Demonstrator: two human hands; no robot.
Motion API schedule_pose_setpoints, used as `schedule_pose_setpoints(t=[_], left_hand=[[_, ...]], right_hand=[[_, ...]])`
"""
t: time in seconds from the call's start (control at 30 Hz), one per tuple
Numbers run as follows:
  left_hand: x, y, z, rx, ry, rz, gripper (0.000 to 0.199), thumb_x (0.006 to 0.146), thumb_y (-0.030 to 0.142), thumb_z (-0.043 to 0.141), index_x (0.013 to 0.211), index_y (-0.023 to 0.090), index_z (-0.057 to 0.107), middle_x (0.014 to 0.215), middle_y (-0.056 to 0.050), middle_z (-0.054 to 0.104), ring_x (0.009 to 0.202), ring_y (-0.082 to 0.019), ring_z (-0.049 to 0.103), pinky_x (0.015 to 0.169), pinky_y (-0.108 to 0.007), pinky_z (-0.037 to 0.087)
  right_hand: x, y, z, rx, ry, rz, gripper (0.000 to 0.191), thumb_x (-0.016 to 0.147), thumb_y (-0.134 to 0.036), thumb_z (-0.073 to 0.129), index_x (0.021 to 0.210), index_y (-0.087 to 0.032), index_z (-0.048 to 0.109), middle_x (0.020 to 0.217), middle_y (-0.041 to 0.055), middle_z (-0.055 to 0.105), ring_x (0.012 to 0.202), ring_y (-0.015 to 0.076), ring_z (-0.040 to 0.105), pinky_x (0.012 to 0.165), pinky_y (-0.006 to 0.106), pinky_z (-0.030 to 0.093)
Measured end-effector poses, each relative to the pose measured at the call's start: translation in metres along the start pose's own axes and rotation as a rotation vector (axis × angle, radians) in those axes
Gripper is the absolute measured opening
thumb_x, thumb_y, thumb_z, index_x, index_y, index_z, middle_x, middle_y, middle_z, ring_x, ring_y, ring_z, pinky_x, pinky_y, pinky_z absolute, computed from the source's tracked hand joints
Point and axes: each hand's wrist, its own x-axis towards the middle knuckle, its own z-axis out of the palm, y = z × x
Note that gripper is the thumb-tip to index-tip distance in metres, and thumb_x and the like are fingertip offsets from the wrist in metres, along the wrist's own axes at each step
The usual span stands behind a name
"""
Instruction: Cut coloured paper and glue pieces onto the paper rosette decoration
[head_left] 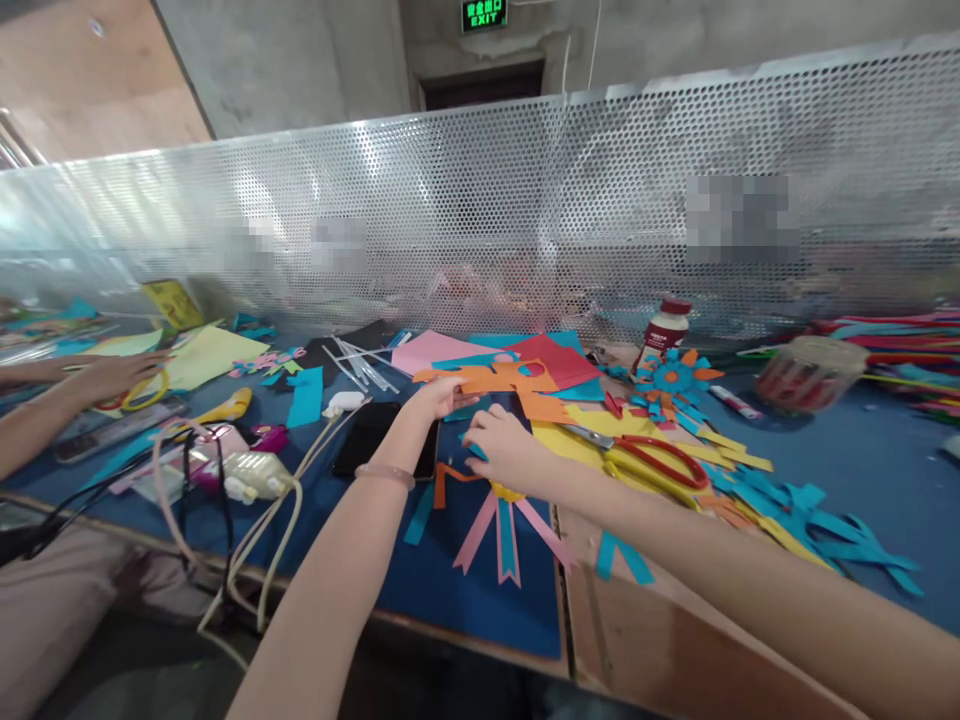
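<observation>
Gleams as bare metal on perforated panel [450,170], 12 o'clock. Looks rough, matt, like concrete, on wall [322,70], 11 o'clock. Shows matt, smooth paper in orange sheet [487,379], centre. On scissors [616,450], 4 o'clock: shiny metal at blades [589,435], smooth plastic at handles [700,477]. Looks dark, glossy, on phone [361,440], 8 o'clock. Looks clear, glossy, like plastic, on tub [817,365], 3 o'clock. Reads as matt on blue tabletop [487,615], 6 o'clock; as smooth wood at bare strip [637,625], 5 o'clock.
</observation>
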Motion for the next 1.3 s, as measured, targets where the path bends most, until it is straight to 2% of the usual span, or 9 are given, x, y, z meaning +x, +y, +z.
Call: schedule_pose_setpoints(t=[0.13,0.27,0.4,0.5,0.6,0.77,1.0,1.17,1.3], left_hand=[[0.002,-0.002,-0.001,0.023,-0.016,0.002,0.020,0.087,0.009,0.048,0.103,0.006,0.060,0.081,-0.014,0.073,0.066,-0.019,0.072,0.062,-0.026,0.059],[0.002,-0.004,0.001,0.031,-0.027,0.007,0.020,0.085,0.007,0.050,0.103,0.007,0.060,0.080,-0.013,0.073,0.065,-0.020,0.071,0.062,-0.029,0.059],[0.003,-0.005,0.002,0.026,-0.028,0.024,0.019,0.086,0.007,0.050,0.103,0.007,0.059,0.079,-0.012,0.072,0.067,-0.021,0.072,0.063,-0.031,0.060],[0.006,-0.007,0.001,0.032,-0.012,0.023,0.018,0.086,0.008,0.050,0.103,0.006,0.058,0.079,-0.013,0.072,0.067,-0.021,0.071,0.063,-0.032,0.060],[0.009,-0.009,0.000,0.042,0.000,0.030,0.016,0.086,0.008,0.051,0.101,0.008,0.057,0.079,-0.012,0.072,0.067,-0.021,0.071,0.064,-0.033,0.060],[0.011,-0.010,-0.001,0.055,-0.007,0.037,0.015,0.086,0.007,0.050,0.100,0.009,0.056,0.076,-0.009,0.071,0.065,-0.021,0.071,0.062,-0.034,0.061],[0.009,-0.010,0.000,0.068,-0.025,0.026,0.020,0.087,0.009,0.049,0.107,0.009,0.055,0.082,-0.011,0.072,0.067,-0.022,0.072,0.060,-0.032,0.060],[0.010,-0.010,-0.001,0.080,-0.026,0.026,0.021,0.087,0.009,0.050,0.107,0.009,0.055,0.082,-0.011,0.072,0.066,-0.021,0.071,0.060,-0.033,0.060],[0.010,-0.011,0.001,0.095,-0.026,0.021,0.020,0.087,0.009,0.051,0.106,0.008,0.055,0.081,-0.012,0.072,0.065,-0.021,0.071,0.060,-0.032,0.060]], right_hand=[[0.008,-0.001,0.007,0.018,0.001,-0.018,0.022,0.087,-0.036,0.060,0.092,-0.018,0.072,0.099,0.0087,0.060,0.100,0.0247,0.044,0.085,0.037,0.037],[-0.003,-0.004,0.004,-0.059,-0.042,-0.113,0.028,0.077,-0.046,0.070,0.087,-0.020,0.073,0.105,0.0069,0.059,0.100,0.0250,0.043,0.082,0.037,0.038],[-0.009,-0.012,0.015,-0.235,-0.023,-0.200,0.013,0.082,-0.022,0.062,0.083,-0.012,0.071,0.099,0.0113,0.059,0.102,0.0292,0.041,0.080,0.041,0.036],[-0.006,-0.013,0.023,-0.277,0.006,-0.255,0.016,0.085,-0.012,0.053,0.084,-0.011,0.069,0.099,0.0122,0.058,0.105,0.0298,0.039,0.085,0.044,0.033],[-0.006,-0.010,0.022,-0.302,0.023,-0.285,0.017,0.086,-0.014,0.051,0.083,-0.011,0.068,0.097,0.0116,0.059,0.104,0.0288,0.039,0.086,0.043,0.032],[-0.012,-0.013,0.018,-0.308,0.059,-0.245,0.023,0.086,-0.031,0.057,0.088,-0.011,0.068,0.096,0.0105,0.059,0.101,0.0281,0.041,0.084,0.041,0.034],[0.002,-0.032,0.038,-0.332,0.074,-0.269,0.018,0.088,-0.017,0.051,0.084,-0.010,0.068,0.087,0.0105,0.059,0.095,0.0277,0.045,0.079,0.042,0.035],[-0.010,-0.029,0.019,-0.330,0.115,-0.302,0.017,0.090,-0.017,0.050,0.085,-0.011,0.066,0.090,0.0096,0.060,0.096,0.0263,0.046,0.079,0.042,0.035],[-0.046,-0.016,-0.007,-0.123,0.287,-0.279,0.019,0.093,-0.019,0.049,0.081,-0.015,0.063,0.088,0.0063,0.062,0.091,0.0199,0.049,0.079,0.036,0.039]])
